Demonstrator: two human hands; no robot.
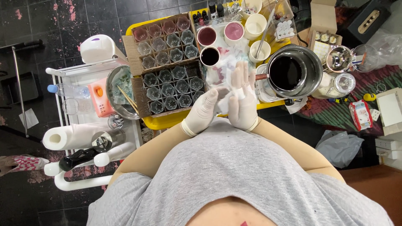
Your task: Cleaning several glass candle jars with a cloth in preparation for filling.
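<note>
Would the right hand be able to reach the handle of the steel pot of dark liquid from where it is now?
Probably yes. The right hand is gloved and busy with a white tissue, but the steel pot sits just beside it, its handle pointing toward the hand, with nothing between them. It would need to free its fingers first.

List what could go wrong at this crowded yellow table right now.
1. The pot of dark liquid sits right beside the right hand; a bump to its handle might spill it.
2. The open cups of coloured liquid stand just beyond the left hand and the white tissue both hands hold; a careless reach could tip them into the small glass jars.
</note>
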